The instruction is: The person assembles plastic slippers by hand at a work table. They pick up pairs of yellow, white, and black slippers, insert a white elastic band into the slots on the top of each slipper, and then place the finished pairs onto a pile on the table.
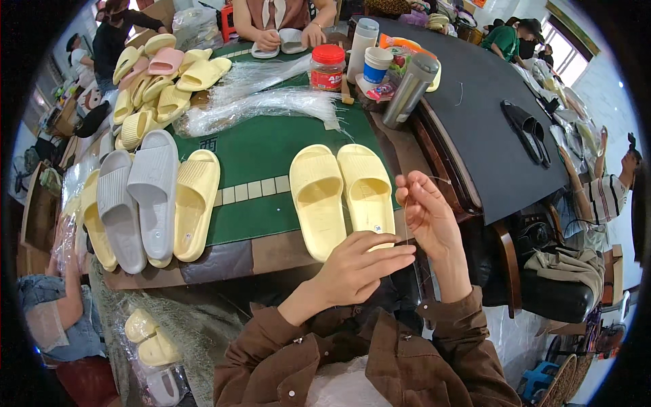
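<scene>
The green tabletop (264,146) with its brown padded rim fills the middle, and a dark second tabletop (475,129) joins it on the right, carrying a pair of black slippers (525,129). On the left of the green surface lies a heap of yellow and pink slippers (159,81), with two grey slippers (135,197) and more yellow ones nearer the edge. Two bundles of clear plastic strands (264,102) lie across the far part. Beyond them stand a jar with a red lid and red label (327,68), a white bottle (363,41), a cup with a blue band (375,66) and a tilted steel flask (410,88). At the near edge sits a pair of pale yellow slippers (342,193), soles down, side by side and touching — the right one bears a small white square sticker near its heel. Just in front of that pair the left hand (359,268) reaches across, its fingers stretched out flat and close together, tips near the right hand (427,217). The right hand is raised, its thumb and forefinger pinched on a thin clear strand (444,180) — barely visible against the tabletop. Across the table another person's hands (291,37) rest on a pair of white slippers (279,42).
</scene>
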A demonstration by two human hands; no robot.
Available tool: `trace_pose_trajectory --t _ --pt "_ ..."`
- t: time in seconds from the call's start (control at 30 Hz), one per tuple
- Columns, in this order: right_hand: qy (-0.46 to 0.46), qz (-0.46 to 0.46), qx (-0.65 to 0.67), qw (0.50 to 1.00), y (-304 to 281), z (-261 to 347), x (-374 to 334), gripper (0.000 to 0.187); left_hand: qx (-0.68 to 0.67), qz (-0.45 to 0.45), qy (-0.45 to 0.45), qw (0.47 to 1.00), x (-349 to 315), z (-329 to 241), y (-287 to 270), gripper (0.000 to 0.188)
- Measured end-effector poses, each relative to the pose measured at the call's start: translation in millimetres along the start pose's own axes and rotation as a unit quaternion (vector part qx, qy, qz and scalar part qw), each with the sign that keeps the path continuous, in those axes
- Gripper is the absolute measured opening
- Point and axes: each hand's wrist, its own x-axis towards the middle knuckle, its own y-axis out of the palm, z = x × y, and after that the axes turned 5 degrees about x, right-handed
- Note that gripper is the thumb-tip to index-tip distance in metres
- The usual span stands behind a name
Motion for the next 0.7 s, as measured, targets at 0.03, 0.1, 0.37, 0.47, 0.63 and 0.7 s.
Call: trace_pose_trajectory --t 0.03,0.1,0.37,0.47,0.63,0.7 --pt "0.011 0.010 0.020 1.000 -7.1 0.5 1.9 0.018 -0.056 0.008 -0.019 0.998 0.1 -2.2 -2.7 0.051" --pt "0.006 -0.028 0.040 0.999 -18.6 1.4 3.3 0.021 -0.167 0.024 -0.056 0.984 3.0 -9.9 -11.7 0.048" --pt "-0.018 -0.100 0.052 0.993 -52.1 4.6 4.0 0.018 -0.440 -0.082 -0.203 0.871 -5.3 -26.1 -33.4 0.032" --pt "-0.036 -0.095 0.013 0.995 -66.4 4.9 1.7 0.012 -0.354 -0.150 -0.232 0.894 -6.3 -27.2 -38.6 0.020" --pt "-0.064 -0.111 -0.016 0.992 -72.8 6.9 -5.6 0.008 -0.272 -0.311 -0.266 0.871 -27.1 -9.1 -50.6 0.014" --pt "-0.078 -0.116 -0.032 0.990 -77.7 7.9 -8.8 0.008 -0.309 -0.394 -0.243 0.831 -20.3 -7.4 -54.8 0.016"
